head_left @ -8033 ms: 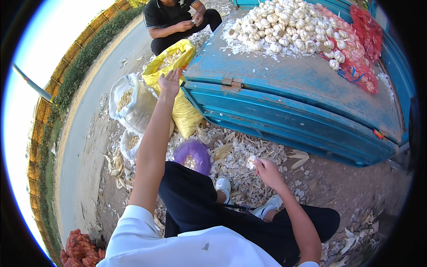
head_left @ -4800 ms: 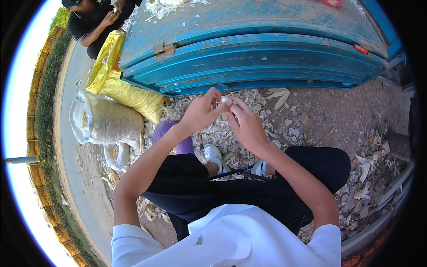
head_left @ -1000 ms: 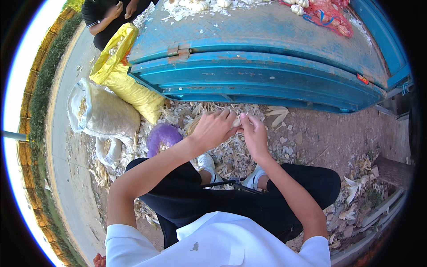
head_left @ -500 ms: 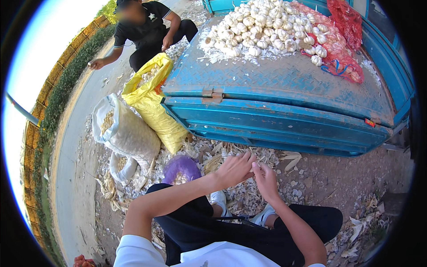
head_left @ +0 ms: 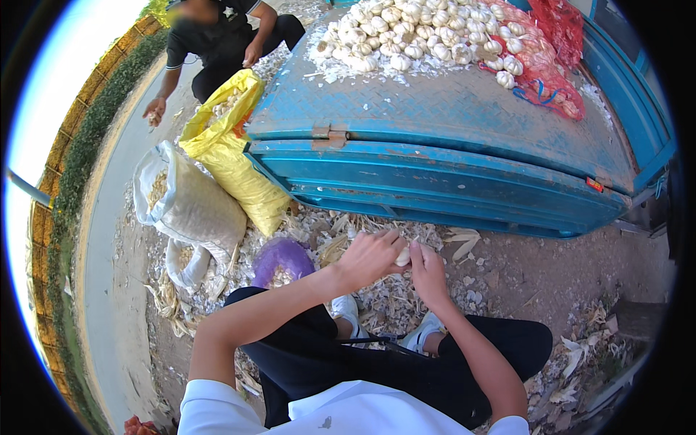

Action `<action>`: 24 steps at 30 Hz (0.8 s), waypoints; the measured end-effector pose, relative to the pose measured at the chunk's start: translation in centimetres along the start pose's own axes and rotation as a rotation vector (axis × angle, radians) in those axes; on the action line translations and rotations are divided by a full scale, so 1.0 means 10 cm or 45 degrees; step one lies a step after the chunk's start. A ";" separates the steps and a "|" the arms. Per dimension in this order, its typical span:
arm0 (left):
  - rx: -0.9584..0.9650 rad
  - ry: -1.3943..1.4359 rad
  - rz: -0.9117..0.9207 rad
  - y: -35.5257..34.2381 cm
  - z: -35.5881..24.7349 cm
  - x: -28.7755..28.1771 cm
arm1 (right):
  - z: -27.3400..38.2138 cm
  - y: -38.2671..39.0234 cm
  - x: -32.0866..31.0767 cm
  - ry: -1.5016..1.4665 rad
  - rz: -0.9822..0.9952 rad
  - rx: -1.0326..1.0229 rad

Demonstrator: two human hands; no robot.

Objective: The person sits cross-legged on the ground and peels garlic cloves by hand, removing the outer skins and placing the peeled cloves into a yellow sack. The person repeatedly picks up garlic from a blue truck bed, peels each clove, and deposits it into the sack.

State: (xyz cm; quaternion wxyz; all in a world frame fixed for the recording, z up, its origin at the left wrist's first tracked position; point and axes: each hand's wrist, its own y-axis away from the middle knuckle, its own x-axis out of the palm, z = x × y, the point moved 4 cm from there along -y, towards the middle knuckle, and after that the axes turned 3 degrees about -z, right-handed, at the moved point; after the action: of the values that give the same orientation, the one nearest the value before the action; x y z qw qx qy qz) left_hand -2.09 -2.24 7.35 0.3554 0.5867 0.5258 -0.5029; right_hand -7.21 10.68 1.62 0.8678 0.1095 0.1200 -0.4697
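Out in front of my knees, my left hand and my right hand meet around a whitish garlic bulb. The left fingers curl over its far side. My right thumb and fingers pinch it from the right, and part of the bulb is hidden by both hands. Below and to the left of the hands sits a purple mesh bag with pale pieces in it. A large heap of garlic bulbs lies on the blue truck bed.
A yellow sack, a white sack and a smaller white sack stand at the left. Red net bags lie beside the heap. A co-worker crouches at the far left. Husks litter the ground.
The garlic bulb now shows between my hands, which have parted slightly. The whole scene has shifted a little up and left. The co-worker's outstretched hand has dropped lower.
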 end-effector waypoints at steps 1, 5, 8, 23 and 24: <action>0.035 -0.053 0.019 -0.02 -0.02 -0.02 | 0.04 -0.01 -0.03 0.073 -0.051 -0.088; 0.059 -0.142 -0.008 -0.03 -0.10 -0.02 | 0.16 0.04 -0.07 0.341 -0.163 -0.282; 0.006 -0.060 0.043 0.01 -0.08 0.02 | 0.17 0.06 -0.07 0.400 -0.176 -0.301; -0.249 0.673 0.197 -0.02 0.11 -0.03 | -0.13 -0.10 -0.04 -0.146 0.020 0.091; -0.291 0.758 0.246 -0.06 0.12 -0.08 | -0.12 -0.10 -0.04 -0.198 -0.018 0.071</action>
State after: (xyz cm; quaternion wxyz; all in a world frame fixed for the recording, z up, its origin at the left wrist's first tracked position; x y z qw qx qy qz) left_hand -2.87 -3.42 7.86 0.2960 0.7113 0.6015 -0.2111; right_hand -8.45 10.82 0.53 0.8677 0.0959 0.0397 -0.4861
